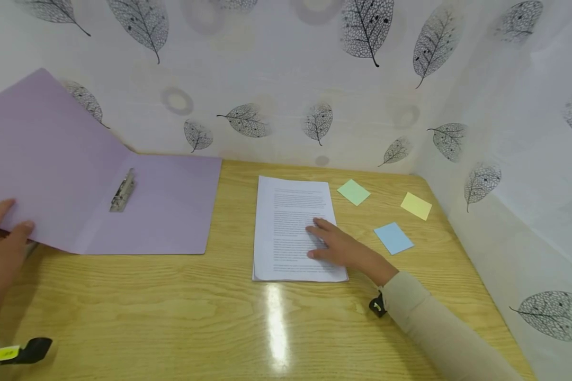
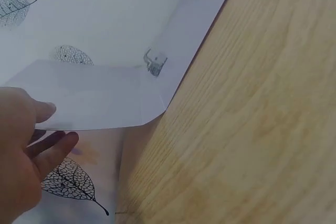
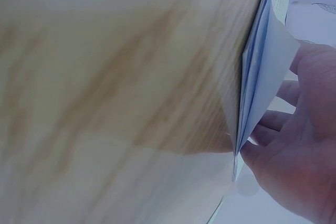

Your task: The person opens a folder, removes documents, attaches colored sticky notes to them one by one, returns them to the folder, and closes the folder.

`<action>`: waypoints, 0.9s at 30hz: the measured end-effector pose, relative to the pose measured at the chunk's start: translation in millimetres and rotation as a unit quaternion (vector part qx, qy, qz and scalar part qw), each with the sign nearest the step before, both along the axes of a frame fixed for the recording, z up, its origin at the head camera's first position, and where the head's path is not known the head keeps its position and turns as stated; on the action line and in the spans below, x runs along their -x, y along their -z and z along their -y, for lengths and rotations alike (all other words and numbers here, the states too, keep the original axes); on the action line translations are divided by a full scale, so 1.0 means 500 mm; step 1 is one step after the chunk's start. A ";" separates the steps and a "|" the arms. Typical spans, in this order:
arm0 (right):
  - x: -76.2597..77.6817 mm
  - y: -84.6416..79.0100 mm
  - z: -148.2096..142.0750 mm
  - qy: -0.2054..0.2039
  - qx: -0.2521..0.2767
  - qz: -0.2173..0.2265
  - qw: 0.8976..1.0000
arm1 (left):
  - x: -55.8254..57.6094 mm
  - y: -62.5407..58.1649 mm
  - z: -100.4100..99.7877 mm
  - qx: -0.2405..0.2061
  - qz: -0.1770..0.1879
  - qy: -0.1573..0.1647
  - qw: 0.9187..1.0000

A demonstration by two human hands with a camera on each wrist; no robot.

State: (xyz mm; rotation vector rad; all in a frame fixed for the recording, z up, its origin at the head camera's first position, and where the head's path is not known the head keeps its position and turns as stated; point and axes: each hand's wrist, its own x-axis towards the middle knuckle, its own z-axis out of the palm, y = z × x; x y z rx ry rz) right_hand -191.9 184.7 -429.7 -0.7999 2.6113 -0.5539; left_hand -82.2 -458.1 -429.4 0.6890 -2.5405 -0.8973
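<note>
A light purple file folder (image 1: pixel 171 211) lies partly spread at the left of the table, a metal clip (image 1: pixel 123 191) near its fold. My left hand (image 1: pixel 2 259) pinches the edge of its raised left cover; in the left wrist view the thumb is on the inner face and fingers are behind. At the middle sits a stack of printed paper (image 1: pixel 286 233). My right hand (image 1: pixel 336 246) rests on its right part with fingers spread. In the right wrist view, the stack's edge shows several sheets (image 3: pixel 262 72) slightly fanned apart beside my fingers.
Right of the stack lie three small paper notes: green (image 1: pixel 354 192), yellow (image 1: pixel 416 206) and blue (image 1: pixel 393 238). The wooden table (image 1: pixel 171 317) meets a leaf-patterned covering (image 1: pixel 267 69) at the back and right side. Both wrists wear dark straps.
</note>
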 end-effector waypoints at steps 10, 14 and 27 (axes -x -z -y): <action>0.001 0.002 -0.002 -0.002 0.000 0.009 1.000 | -0.074 0.004 -0.126 -0.072 0.037 -0.039 0.996; -0.001 -0.002 0.002 0.000 -0.005 0.006 1.000 | -0.066 -0.015 -0.241 -0.047 -0.016 0.089 0.995; -0.001 -0.001 -0.001 -0.007 -0.006 0.003 1.000 | 0.110 0.011 -0.533 -0.096 0.035 0.385 0.917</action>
